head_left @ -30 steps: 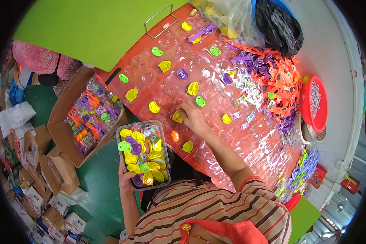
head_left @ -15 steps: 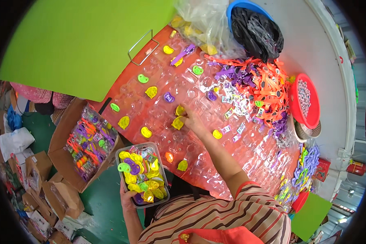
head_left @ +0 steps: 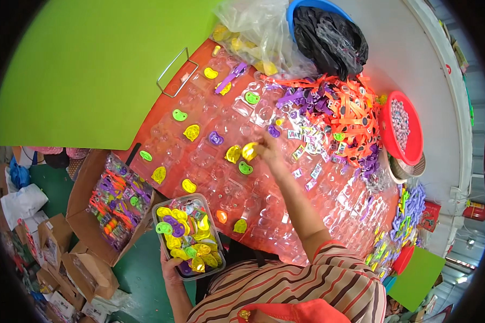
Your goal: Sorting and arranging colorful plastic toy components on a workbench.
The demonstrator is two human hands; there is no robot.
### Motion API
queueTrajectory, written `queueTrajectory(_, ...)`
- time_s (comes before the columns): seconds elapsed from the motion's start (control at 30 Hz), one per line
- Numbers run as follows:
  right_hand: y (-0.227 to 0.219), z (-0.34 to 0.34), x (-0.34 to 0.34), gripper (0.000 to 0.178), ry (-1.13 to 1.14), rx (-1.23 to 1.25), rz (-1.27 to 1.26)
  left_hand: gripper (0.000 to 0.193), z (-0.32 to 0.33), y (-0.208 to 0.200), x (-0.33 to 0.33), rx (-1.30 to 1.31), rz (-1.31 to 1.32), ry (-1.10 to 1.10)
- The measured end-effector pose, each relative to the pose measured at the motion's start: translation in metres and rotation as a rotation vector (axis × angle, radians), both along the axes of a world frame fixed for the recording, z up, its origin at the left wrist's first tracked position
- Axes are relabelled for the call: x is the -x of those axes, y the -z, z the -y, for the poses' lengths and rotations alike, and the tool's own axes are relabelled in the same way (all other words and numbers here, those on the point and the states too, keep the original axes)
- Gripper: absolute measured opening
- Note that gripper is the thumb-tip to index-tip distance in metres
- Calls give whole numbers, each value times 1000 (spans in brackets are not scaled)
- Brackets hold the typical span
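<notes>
My left hand (head_left: pixel 170 269) grips the near left side of a clear plastic tub (head_left: pixel 219 237), fingers partly hidden beneath it. Yellow shell-like pieces (head_left: pixel 202 249) fill much of the tub, with a purple pacifier (head_left: pixel 175 226) and a green pacifier (head_left: pixel 164 227) on top. Over the table, my right hand (head_left: pixel 270 155) pinches a glossy yellow plastic piece (head_left: pixel 249 151). Just left of it lies another yellow piece (head_left: pixel 233 154), and a green pacifier (head_left: pixel 245 168) sits close below. Clear moulded blister trays (head_left: pixel 226 191) cover the red tabletop, some cavities bearing pacifiers or yellow pieces.
Orange strap clips (head_left: pixel 353 107) are heaped at the right, near a red basin (head_left: pixel 416 134) of small beads. A cardboard box (head_left: pixel 81 199) of packed items stands left of the table. A wire handle (head_left: pixel 172 72) rises by the green board (head_left: pixel 91 70).
My right hand has shifted right and lifted a yellow piece away from its neighbour. A green pacifier now shows beneath it. My left hand keeps the tub nearly in place.
</notes>
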State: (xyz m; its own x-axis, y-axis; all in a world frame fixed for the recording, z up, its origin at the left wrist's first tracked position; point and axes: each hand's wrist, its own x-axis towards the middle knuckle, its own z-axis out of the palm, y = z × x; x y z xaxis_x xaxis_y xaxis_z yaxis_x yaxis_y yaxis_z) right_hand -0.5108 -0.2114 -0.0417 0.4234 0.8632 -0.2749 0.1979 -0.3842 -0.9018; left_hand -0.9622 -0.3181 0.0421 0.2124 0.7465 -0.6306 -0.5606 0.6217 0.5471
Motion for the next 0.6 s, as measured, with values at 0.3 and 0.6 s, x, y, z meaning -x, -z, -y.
queueTrajectory(0.3,-21,-78,-83,23,-59,-211,792,95,-11,-18,-23,-41,34,41)
queueTrajectory(0.6,-50,-45,-48,28,-82,-236,837,102,-5,-2,-29,-85,-85,163)
